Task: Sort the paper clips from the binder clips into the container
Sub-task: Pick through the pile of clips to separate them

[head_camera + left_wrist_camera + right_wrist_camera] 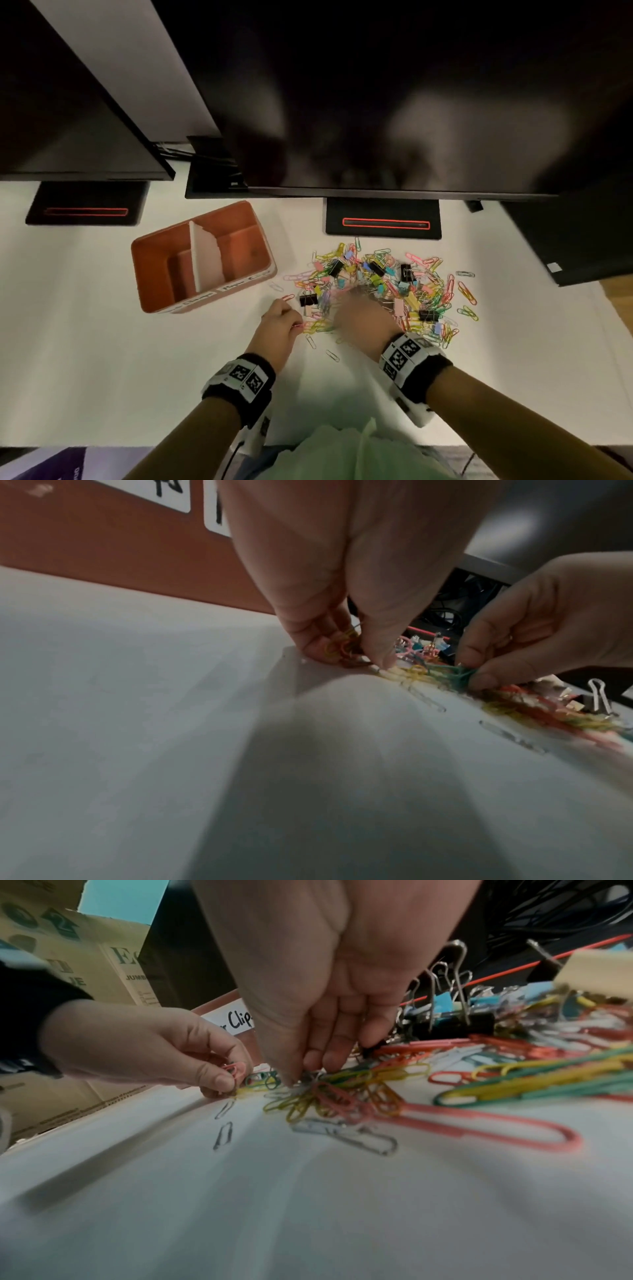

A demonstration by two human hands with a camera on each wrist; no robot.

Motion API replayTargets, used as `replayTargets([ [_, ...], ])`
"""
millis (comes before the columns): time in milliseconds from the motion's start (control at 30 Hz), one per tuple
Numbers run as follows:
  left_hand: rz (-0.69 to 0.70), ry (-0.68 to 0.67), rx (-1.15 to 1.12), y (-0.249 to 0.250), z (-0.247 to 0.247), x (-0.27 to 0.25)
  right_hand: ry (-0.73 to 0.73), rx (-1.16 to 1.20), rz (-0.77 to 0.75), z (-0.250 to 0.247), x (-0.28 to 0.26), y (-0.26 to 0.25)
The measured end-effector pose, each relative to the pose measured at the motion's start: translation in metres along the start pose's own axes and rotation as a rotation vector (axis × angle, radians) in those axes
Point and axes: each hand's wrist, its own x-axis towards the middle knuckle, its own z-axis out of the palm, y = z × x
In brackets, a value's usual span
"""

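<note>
**Both hands at the near edge of the clip pile**

Head view: a white desk point(102, 342) carries a loose pile of clips point(387, 291), coloured paper clips mixed with black and pastel binder clips. To its left stands the orange container point(161, 291), split by a white divider point(205, 260) into two compartments, both bare as far as can be seen; paper labels run along its near wall. The left hand point(279, 323) sits at the pile's near-left edge with fingers curled, a pink paper clip point(297, 326) at its fingertips. The right hand point(363, 320) lies over the near part of the pile, blurred. Both wrists wear bands with square black-and-white markers. Two dark monitors point(394, 102) on black stands fill the back of the desk.

Left wrist view: the left hand's fingers point(318, 639) curl down to the desk and hold a small bunch of yellow and red paper clips point(342, 645) against the palm, while the thumb tip presses on the desk. Just beside it the right hand point(534, 631) pinches a tangle of green and yellow paper clips point(455, 674). The container's wall stands behind.

Right wrist view: the right hand's fingers point(329, 1047) point down, fingertips closing on a knot of paper clips point(329, 1096) on the desk. The left hand point(147, 1047) pinches the pink paper clip between thumb and forefinger. A black binder clip point(455, 1022) stands behind, and a cardboard box point(68, 961) is at far left.
</note>
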Motion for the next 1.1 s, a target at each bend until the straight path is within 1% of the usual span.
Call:
replayTargets([
  [100, 0.063, 0.018, -0.045, 0.007, -0.017, -0.005, 0.076, 0.057, -0.025, -0.008, -0.006, -0.004],
  [200, 0.125, 0.114, -0.131, 0.019, -0.053, -0.013, 0.185, 0.131, -0.031, -0.027, -0.009, -0.018],
  [267, 0.132, 0.196, -0.178, 0.026, -0.085, -0.015, 0.251, 0.181, -0.048, -0.045, -0.001, -0.033],
  [333, 0.091, 0.288, -0.205, 0.025, -0.116, -0.011, 0.309, 0.225, -0.083, -0.063, 0.016, -0.053],
  [400, 0.000, 0.364, -0.254, 0.016, -0.142, 0.001, 0.363, 0.267, -0.103, -0.078, 0.043, -0.075],
  [467, -0.094, 0.406, -0.297, 0.006, -0.158, 0.014, 0.388, 0.302, -0.096, -0.085, 0.073, -0.094],
  [500, -0.134, 0.402, -0.301, 0.003, -0.163, 0.019, 0.383, 0.309, -0.085, -0.087, 0.086, -0.102],
  [533, -0.165, 0.379, -0.285, 0.001, -0.166, 0.022, 0.369, 0.316, -0.077, -0.088, 0.096, -0.108],
  [600, -0.175, 0.320, -0.152, 0.001, -0.165, 0.023, 0.347, 0.317, -0.071, -0.088, 0.105, -0.111],
  [667, -0.094, 0.318, -0.040, 0.005, -0.163, 0.016, 0.359, 0.301, -0.039, -0.088, 0.101, -0.097],
  [733, 0.014, 0.333, -0.047, 0.010, -0.153, 0.006, 0.376, 0.274, 0.032, -0.086, 0.092, -0.067],
  [767, 0.062, 0.311, -0.074, 0.013, -0.144, 0.001, 0.374, 0.250, 0.081, -0.085, 0.088, -0.049],
  [800, 0.106, 0.263, -0.101, 0.015, -0.133, -0.002, 0.361, 0.220, 0.137, -0.083, 0.085, -0.031],
  [867, 0.154, 0.115, -0.093, 0.016, -0.106, -0.005, 0.313, 0.170, 0.230, -0.079, 0.083, 0.000],
  [933, 0.126, -0.039, -0.033, 0.011, -0.078, -0.001, 0.242, 0.156, 0.284, -0.076, 0.084, 0.020],
  [967, 0.102, -0.096, 0.002, 0.007, -0.065, 0.003, 0.212, 0.158, 0.296, -0.073, 0.084, 0.026],
  [1033, 0.081, -0.147, 0.097, 0.000, -0.047, 0.011, 0.166, 0.163, 0.316, -0.066, 0.086, 0.033],
  [1100, 0.075, -0.153, 0.185, -0.005, -0.036, 0.019, 0.151, 0.150, 0.327, -0.057, 0.086, 0.036],
])
